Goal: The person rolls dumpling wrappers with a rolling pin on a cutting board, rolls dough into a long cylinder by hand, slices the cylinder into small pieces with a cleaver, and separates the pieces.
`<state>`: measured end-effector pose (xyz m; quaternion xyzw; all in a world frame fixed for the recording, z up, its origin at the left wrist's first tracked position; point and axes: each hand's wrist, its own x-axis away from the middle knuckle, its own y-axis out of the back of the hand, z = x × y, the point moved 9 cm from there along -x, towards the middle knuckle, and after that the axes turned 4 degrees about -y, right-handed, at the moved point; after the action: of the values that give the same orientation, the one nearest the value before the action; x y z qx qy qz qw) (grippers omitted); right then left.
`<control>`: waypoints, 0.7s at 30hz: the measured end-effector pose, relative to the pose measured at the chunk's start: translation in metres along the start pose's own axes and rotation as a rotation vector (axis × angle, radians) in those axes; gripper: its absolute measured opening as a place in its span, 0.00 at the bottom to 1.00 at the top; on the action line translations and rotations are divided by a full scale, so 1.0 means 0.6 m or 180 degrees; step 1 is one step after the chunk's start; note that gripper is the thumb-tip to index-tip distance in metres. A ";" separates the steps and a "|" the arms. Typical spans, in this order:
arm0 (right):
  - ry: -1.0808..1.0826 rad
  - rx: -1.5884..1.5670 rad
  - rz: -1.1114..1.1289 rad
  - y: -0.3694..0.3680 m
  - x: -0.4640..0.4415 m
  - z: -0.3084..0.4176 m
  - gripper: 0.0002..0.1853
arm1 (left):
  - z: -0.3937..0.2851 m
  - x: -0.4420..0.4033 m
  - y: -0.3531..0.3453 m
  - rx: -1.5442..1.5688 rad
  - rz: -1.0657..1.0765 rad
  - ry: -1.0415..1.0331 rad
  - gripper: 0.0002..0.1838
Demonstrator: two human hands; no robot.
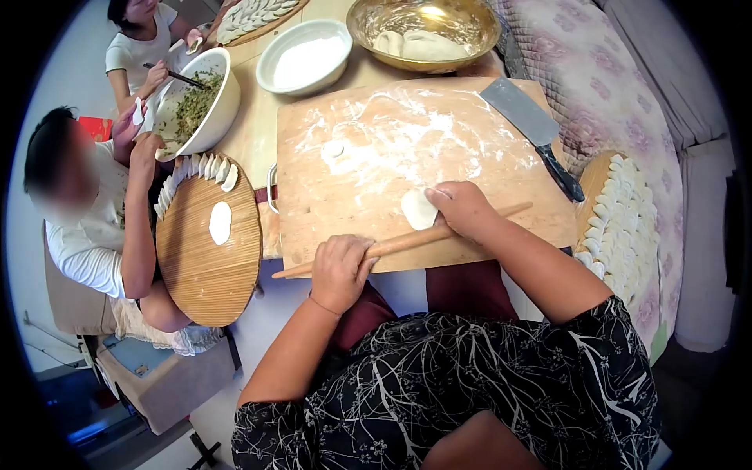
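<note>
A tapered wooden rolling pin (407,240) lies slantwise over the front part of a floured wooden board (313,204). My left hand (340,270) is closed around the pin near its left end. My right hand (464,210) rests on the pin's right part, its thumb and fingers at the right edge of a round dough wrapper (419,209); how the fingertips hold the wrapper is partly hidden. The wrapper lies flat, just beyond the pin. A small floured dough piece (334,148) sits on the board's left side.
A cleaver (521,111) lies at the board's right edge. Behind are a flour bowl (266,66) and a golden dough basin (489,31). Left are a round bamboo tray (207,274), a filling bowl (227,106) and two people. Rows of dumplings (623,227) stand right.
</note>
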<state>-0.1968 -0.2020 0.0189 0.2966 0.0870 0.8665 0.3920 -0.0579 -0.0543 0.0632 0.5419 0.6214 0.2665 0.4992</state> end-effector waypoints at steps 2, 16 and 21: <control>-0.0197 0.0645 0.0311 0.011 0.013 -0.021 0.16 | -0.009 0.006 -0.011 0.0166 0.0096 0.0039 0.14; 0.1282 0.2856 -0.1031 0.072 0.008 -0.033 0.38 | 0.091 -0.068 -0.042 -0.1111 0.0445 0.0993 0.30; 0.1599 0.2789 -0.0455 0.061 0.090 -0.052 0.39 | 0.027 0.004 -0.050 -0.0756 0.0921 0.0776 0.36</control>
<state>-0.2655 -0.1849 0.0319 0.2091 0.5539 0.7642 0.2560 -0.0554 -0.0636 0.0308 0.5265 0.5572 0.4702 0.4373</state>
